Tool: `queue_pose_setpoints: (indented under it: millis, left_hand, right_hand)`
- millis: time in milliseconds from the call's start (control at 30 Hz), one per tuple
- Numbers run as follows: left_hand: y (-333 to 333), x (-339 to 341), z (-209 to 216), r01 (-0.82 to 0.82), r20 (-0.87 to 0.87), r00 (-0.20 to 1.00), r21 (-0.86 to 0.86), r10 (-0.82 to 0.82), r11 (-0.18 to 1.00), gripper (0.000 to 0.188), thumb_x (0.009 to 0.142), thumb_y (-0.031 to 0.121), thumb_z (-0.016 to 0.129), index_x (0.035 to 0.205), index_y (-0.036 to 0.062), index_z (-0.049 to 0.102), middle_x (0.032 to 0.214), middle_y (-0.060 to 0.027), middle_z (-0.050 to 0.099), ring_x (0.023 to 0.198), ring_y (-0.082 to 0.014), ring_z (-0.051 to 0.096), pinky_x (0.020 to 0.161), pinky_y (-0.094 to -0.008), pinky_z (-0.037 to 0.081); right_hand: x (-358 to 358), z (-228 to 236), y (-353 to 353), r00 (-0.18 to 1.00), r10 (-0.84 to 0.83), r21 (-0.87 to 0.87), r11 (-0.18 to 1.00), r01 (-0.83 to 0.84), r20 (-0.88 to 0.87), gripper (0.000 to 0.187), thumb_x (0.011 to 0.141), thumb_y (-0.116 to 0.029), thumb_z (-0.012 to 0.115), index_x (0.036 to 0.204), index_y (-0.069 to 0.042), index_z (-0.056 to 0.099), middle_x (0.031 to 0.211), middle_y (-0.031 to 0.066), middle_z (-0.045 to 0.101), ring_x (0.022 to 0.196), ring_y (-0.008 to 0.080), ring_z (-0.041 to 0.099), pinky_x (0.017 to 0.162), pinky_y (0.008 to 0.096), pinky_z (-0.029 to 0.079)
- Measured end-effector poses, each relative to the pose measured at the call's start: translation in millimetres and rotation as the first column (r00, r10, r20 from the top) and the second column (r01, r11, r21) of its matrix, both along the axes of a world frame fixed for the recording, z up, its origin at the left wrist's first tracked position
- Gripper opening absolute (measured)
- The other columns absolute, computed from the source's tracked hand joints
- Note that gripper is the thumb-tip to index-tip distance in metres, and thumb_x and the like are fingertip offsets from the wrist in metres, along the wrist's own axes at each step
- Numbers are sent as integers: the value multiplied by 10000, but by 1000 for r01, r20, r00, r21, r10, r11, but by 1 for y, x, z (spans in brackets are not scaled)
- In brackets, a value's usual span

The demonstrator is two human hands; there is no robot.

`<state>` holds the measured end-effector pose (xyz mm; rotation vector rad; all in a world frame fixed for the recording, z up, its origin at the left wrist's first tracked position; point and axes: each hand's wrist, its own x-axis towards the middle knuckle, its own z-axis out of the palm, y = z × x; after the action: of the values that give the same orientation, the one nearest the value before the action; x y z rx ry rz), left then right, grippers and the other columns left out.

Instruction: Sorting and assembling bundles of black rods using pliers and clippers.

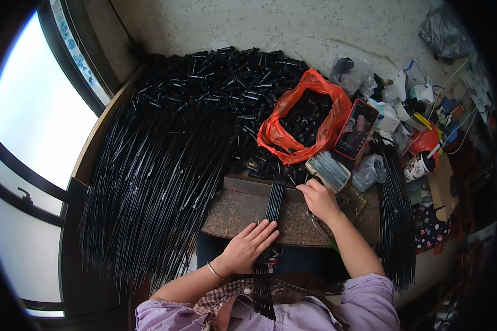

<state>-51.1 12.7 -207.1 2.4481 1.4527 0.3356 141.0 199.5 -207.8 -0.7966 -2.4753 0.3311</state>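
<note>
My left hand lies flat, its fingers together and stretched out, across a row of thin black rods set side by side. The row runs from a low dark metal bar on the worn bench top back past the hand to my lap. To the right of the rods' far ends, my right hand is closed in a pinch. Whatever sits between its thumb and finger is too small to make out. Just beyond that hand stands a box of pale thin pins.
Long black rods cover the left side, with another bundle at right. Behind lies a heap of short black tubes. A red plastic bag holds small black parts, beside a phone. Mixed clutter and a patterned cup fill the right.
</note>
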Motion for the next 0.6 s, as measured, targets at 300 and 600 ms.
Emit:
queue_pose_setpoints:
  millis: [300,600]
  left_hand:
    - [-2,0,0,10,13,1000,8,-10,1000,867,641,306,609,1366,17,232,1432,-170,207,1333,-302,191,1067,-405,169]
    - [-7,2,1,15,-21,1000,35,-15,999,889,597,214,611,1368,11,219,1434,-168,205,1333,-291,201,1068,-404,171]
  right_hand:
    - [-21,-6,4,995,36,-56,998,-41,-91,87,770,-78,576,839,-60,627,762,87,546,684,294,589,580,379,478]
    - [5,22,39,951,-309,24,951,309,-1,139,737,-176,646,762,-40,639,786,89,570,744,278,578,642,367,481]
